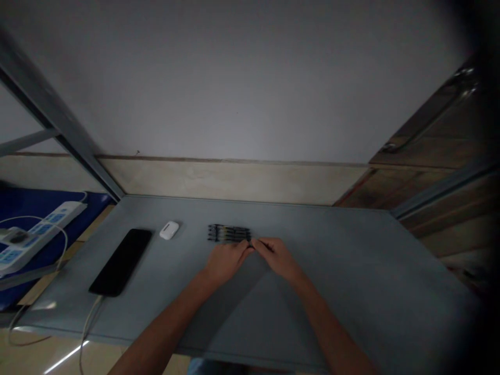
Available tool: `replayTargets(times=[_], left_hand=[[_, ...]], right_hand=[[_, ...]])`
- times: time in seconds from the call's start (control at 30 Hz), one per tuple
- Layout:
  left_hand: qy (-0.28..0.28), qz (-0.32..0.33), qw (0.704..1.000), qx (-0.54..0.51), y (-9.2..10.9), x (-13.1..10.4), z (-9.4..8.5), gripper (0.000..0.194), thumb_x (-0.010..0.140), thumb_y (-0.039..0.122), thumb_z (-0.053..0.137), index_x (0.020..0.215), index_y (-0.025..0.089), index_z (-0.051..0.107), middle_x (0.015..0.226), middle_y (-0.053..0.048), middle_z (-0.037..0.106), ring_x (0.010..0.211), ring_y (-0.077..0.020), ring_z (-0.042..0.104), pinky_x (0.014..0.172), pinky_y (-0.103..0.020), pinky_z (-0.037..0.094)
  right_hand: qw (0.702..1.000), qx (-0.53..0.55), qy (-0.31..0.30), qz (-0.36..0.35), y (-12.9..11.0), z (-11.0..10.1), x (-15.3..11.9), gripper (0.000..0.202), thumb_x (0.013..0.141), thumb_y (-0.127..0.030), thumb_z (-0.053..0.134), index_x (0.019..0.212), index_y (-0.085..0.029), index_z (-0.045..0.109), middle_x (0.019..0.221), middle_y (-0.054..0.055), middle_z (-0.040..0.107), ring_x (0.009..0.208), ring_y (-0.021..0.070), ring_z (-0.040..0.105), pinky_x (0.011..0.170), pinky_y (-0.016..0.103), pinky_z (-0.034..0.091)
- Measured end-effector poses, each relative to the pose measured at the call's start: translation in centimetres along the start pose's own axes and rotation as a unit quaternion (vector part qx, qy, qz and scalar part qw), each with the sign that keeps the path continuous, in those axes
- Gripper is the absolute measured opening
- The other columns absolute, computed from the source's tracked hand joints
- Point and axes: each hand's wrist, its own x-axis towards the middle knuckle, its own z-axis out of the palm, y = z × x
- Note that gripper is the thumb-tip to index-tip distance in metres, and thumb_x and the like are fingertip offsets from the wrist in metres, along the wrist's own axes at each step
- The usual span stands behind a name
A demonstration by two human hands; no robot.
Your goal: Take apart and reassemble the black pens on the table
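Note:
Several slim dark pens lie side by side, lengthwise left to right, on the grey table. Just below them, my left hand is closed in a pinch, its fingertips near the right ends of the row. My right hand is also pinched closed, and its fingertips meet those of the left. A small dark bit shows between the two sets of fingertips, too small and too covered by the fingers to make out.
A black phone with a white cable lies at the left, beside a white earbud case. Farther left, a power strip rests on a blue surface. Metal posts rise at the table's back corners.

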Motion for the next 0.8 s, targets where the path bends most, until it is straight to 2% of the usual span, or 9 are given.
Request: replayTargets(times=[0.27, 0.37, 0.47, 0.63, 0.7, 0.8], left_hand=[[0.027, 0.021, 0.998, -0.055, -0.1, -0.2, -0.1, 0.037, 0.097, 0.047, 0.032, 0.118, 0.026, 0.053, 0.094, -0.003, 0.070, 0.082, -0.0201, 0.067, 0.067, -0.026, 0.046], [0.037, 0.024, 0.994, -0.098, -0.2, -0.2, -0.2, 0.033, 0.099, 0.042, 0.032, 0.112, 0.025, 0.057, 0.093, -0.003, 0.069, 0.083, -0.0190, 0.066, 0.069, -0.026, 0.045], [0.051, 0.033, 0.981, -0.186, -0.4, -0.1, -0.4, 0.032, 0.099, 0.038, 0.033, 0.099, 0.021, 0.059, 0.086, -0.002, 0.067, 0.078, -0.0164, 0.063, 0.069, -0.024, 0.042], [0.126, 0.008, 0.928, -0.350, -0.8, 0.1, -0.6, 0.038, 0.098, 0.041, 0.031, 0.078, 0.017, 0.051, 0.067, 0.000, 0.056, 0.062, -0.0118, 0.051, 0.060, -0.022, 0.038], [0.147, -0.017, 0.892, -0.428, -0.9, 0.2, -0.5, 0.037, 0.098, 0.043, 0.030, 0.078, 0.017, 0.046, 0.062, 0.003, 0.049, 0.054, -0.0096, 0.046, 0.054, -0.021, 0.037], [0.166, -0.035, 0.820, -0.547, -0.8, 0.4, -0.4, 0.029, 0.098, 0.045, 0.028, 0.091, 0.020, 0.039, 0.061, 0.006, 0.049, 0.047, -0.0080, 0.046, 0.048, -0.019, 0.038]], right_hand=[[0.998, 0.047, 0.014, 0.047, 0.0, 0.3, 0.1, 0.049, 0.088, -0.050, 0.045, 0.050, -0.019, 0.039, 0.050, -0.004, 0.030, 0.047, 0.0098, 0.029, 0.046, 0.025, 0.021], [0.996, 0.062, 0.026, 0.064, -0.2, 0.6, 0.1, 0.051, 0.088, -0.053, 0.044, 0.051, -0.019, 0.042, 0.048, -0.003, 0.033, 0.045, 0.0100, 0.032, 0.046, 0.025, 0.023], [0.992, 0.119, 0.017, 0.050, -0.4, 1.0, 0.0, 0.048, 0.090, -0.054, 0.043, 0.059, -0.018, 0.048, 0.052, -0.003, 0.039, 0.048, 0.0110, 0.037, 0.047, 0.025, 0.027], [0.976, 0.214, -0.044, 0.003, -0.2, 1.9, -0.3, 0.031, 0.087, -0.050, 0.053, 0.090, -0.019, 0.057, 0.066, -0.002, 0.050, 0.056, 0.0121, 0.046, 0.052, 0.024, 0.035], [0.970, 0.230, -0.085, -0.005, -0.2, 2.3, -0.3, 0.033, 0.086, -0.046, 0.057, 0.106, -0.020, 0.056, 0.082, 0.002, 0.058, 0.069, 0.0145, 0.054, 0.061, 0.025, 0.042], [0.961, 0.239, -0.138, -0.007, -0.4, 2.7, -0.4, 0.032, 0.085, -0.041, 0.061, 0.110, -0.020, 0.058, 0.098, 0.005, 0.062, 0.089, 0.0187, 0.059, 0.077, 0.030, 0.045]])
